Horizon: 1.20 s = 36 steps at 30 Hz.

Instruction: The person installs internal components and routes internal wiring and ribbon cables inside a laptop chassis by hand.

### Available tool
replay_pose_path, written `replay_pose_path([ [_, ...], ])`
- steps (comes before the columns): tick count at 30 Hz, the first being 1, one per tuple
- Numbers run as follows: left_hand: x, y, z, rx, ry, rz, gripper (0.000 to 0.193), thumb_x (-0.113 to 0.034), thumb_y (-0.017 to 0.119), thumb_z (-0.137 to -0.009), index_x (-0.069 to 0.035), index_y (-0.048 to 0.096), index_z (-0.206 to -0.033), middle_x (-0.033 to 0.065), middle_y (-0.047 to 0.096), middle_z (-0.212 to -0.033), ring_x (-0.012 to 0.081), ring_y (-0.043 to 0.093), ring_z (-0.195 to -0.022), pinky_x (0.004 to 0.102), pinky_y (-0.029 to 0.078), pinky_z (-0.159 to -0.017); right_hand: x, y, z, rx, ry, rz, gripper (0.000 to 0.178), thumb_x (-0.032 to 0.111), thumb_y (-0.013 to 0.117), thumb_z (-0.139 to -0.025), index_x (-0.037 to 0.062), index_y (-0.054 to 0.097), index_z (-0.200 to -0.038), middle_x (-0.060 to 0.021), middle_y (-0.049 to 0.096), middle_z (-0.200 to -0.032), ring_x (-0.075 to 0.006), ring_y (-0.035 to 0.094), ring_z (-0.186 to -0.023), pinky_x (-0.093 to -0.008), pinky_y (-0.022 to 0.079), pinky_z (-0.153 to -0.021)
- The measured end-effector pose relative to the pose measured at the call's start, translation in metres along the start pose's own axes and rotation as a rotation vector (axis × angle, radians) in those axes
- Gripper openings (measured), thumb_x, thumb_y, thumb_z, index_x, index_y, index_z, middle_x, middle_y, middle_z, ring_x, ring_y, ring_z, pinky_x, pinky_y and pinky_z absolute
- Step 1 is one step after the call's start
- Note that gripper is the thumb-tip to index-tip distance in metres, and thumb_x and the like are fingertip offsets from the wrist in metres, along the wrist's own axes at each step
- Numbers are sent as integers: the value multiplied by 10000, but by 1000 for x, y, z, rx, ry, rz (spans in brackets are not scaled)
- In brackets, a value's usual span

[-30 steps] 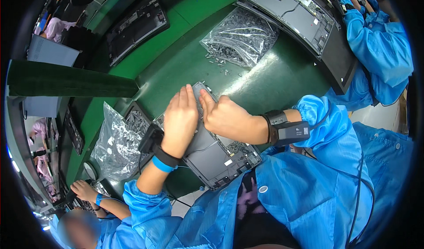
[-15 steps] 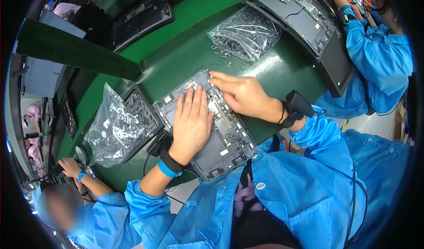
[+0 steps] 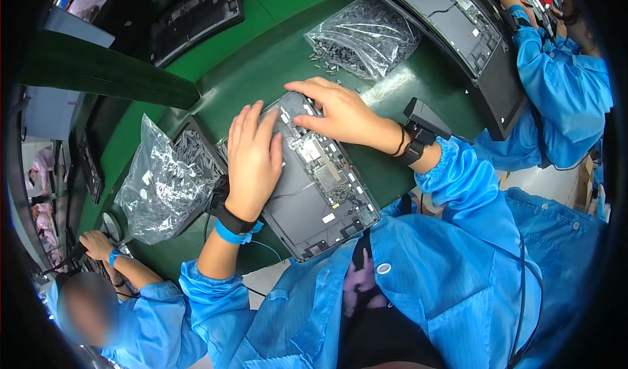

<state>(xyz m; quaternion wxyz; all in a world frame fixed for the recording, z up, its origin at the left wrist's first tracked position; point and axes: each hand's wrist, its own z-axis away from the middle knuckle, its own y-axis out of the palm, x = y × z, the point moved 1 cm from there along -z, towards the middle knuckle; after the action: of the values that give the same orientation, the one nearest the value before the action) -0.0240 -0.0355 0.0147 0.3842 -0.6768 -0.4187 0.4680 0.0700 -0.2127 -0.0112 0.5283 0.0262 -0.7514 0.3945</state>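
An opened laptop base (image 3: 288, 209), grey with its circuit board bare, lies tilted in front of me, its near end close to my body. My left hand (image 3: 252, 163) rests over its left side, fingers stretched toward the far left corner and thumb apart. My right hand (image 3: 340, 114) reaches across the far right corner. Its thumb touches the top face, while the fingers extend past the far edge, partly hidden. Left of the base stands a dark tray of small grey pieces (image 3: 196, 156), partly covered by a clear plastic bag (image 3: 154, 192).
Another clear bag (image 3: 363, 38) of small dark pieces lies farther off, with some pieces spilled on the green bench (image 3: 261, 61). More opened laptop parts (image 3: 451, 22) are stacked at right. A green post (image 3: 104, 81) stands at left. Co-workers in blue sit on both sides.
My left hand has shifted left, off the middle of the board to the base's left side. My right hand has moved left along the far edge, its thumb now on the top face.
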Motion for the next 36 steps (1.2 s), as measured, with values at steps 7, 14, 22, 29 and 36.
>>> replay_pose_path([
  [7, 9, -3, -1, -58, 30, 30, 166, -60, 699, -807, -16, 641, -957, 181, 603, -1228, 398, 541, -1188, 460, 444, -983, -3, -2, -5, 12, 5, -58, 492, 209, 713, -821, 71, 580, -1275, -127, 612, -1136, -254, 640, -876, -367, 518, -768],
  [14, -2, -3, -23, -14, 233, 82, 303, -83, 702, -812, -59, 675, -1113, 123, 637, -1235, 333, 576, -1189, 452, 438, -1022, 1, -16, 15, -206, -21, -181, 281, 66, 666, -827, 38, 666, -1107, -102, 637, -1099, -201, 635, -776, -313, 517, -692],
  [22, 7, 2, -25, 79, 411, -240, 339, -32, 643, -818, -67, 675, -1154, 82, 647, -1254, 301, 561, -1232, 495, 395, -1066, 2, -12, 24, -226, -359, 204, 172, 72, 713, -765, 68, 691, -936, -55, 639, -994, -258, 604, -846, -366, 498, -742],
  [29, 21, -7, -20, -36, -72, 522, 278, 6, 591, -873, -12, 647, -1144, 198, 604, -1276, 375, 575, -1185, 416, 460, -1012, -9, -2, -14, -24, -233, 108, 440, 237, 749, -768, 96, 646, -1172, -84, 615, -1164, -302, 548, -1068, -394, 473, -906],
  [36, 25, -3, -9, 41, 43, 266, 246, 6, 627, -842, 21, 637, -1088, 220, 614, -1247, 388, 581, -1172, 445, 442, -1048, -6, -1, -24, 178, -18, 125, 493, 301, 777, -759, 146, 630, -1204, -69, 628, -1151, -297, 543, -1064, -403, 448, -924],
])
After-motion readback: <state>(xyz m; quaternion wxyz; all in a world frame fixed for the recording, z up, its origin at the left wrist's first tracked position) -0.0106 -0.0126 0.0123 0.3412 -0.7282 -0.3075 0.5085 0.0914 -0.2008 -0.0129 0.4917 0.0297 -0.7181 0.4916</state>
